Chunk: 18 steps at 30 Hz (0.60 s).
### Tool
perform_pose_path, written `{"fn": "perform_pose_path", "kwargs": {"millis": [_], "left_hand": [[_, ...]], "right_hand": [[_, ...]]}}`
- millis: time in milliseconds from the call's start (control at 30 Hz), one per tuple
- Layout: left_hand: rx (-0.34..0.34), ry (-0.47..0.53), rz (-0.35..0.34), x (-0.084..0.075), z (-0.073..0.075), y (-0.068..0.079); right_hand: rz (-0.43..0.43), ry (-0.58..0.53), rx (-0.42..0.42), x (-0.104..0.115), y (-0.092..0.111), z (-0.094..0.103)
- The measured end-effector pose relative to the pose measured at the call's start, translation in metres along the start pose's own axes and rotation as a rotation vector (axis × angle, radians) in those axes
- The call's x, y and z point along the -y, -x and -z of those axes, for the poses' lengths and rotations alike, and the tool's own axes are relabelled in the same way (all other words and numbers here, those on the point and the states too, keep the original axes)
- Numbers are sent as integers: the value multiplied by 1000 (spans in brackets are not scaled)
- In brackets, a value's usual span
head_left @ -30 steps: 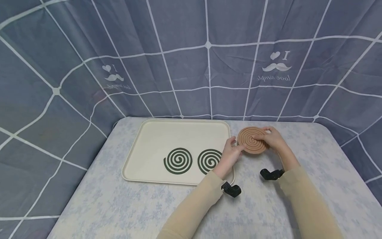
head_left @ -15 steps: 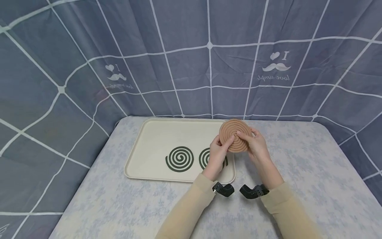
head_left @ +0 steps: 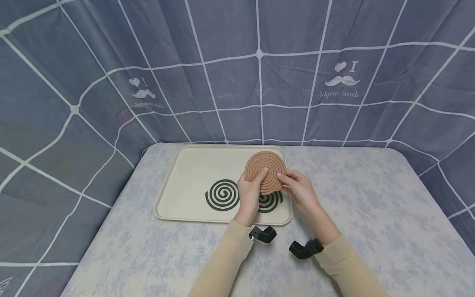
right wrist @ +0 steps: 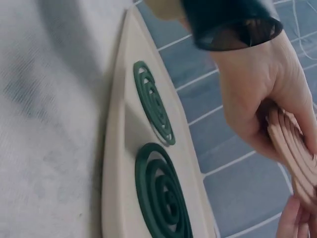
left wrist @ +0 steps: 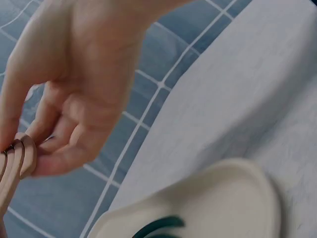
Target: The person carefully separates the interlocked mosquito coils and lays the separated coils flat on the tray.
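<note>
A tan mosquito coil (head_left: 269, 163), a tightly wound flat disc, is held up over the right part of a cream tray (head_left: 208, 154). My left hand (head_left: 249, 196) grips its left side, thumb lying across the face. At the right edge, my right hand (head_left: 302, 190) pinches it. The left wrist view shows the right hand (left wrist: 74, 94) on the coil's edge (left wrist: 22, 156); the right wrist view shows the left hand (right wrist: 262, 84) around the other side. Two dark green mosquito coils lie in the tray: the left one (head_left: 222, 195) and the right one (head_left: 268, 203), partly hidden by my left hand and the tan coil.
The tray sits on a table (head_left: 156, 251) covered with a pale blue-patterned cloth. A grey-blue curtain (head_left: 230, 82) with white lines hangs behind and at the left. Black wrist cameras (head_left: 264, 234) jut inward from both wrists.
Both hands have carried the tan coil leftward, from the table right of the tray to over the tray. My left hand's thumb, first at its edge, now lies on its face.
</note>
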<state>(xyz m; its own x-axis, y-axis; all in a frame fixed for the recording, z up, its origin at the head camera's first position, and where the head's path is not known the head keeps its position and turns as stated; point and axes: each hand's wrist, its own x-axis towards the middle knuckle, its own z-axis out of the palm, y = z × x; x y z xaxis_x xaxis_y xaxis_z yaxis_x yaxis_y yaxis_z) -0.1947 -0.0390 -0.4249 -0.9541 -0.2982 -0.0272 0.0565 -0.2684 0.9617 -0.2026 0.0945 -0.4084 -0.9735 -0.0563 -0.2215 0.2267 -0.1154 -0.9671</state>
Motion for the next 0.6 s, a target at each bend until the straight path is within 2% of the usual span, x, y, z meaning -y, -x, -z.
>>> {"fn": "perform_pose_path", "kwargs": {"millis": [200, 367, 500, 600], "left_hand": [[-40, 9, -32, -2, 9, -4], [-45, -26, -37, 1, 13, -4], [-40, -82, -58, 1, 17, -3], [-21, -163, -83, -1, 19, -2]], "right_hand": [[28, 98, 49, -5, 5, -5], [12, 96, 38, -8, 8, -8], [14, 132, 17, -8, 9, -5], [51, 211, -12, -5, 7, 1]]}}
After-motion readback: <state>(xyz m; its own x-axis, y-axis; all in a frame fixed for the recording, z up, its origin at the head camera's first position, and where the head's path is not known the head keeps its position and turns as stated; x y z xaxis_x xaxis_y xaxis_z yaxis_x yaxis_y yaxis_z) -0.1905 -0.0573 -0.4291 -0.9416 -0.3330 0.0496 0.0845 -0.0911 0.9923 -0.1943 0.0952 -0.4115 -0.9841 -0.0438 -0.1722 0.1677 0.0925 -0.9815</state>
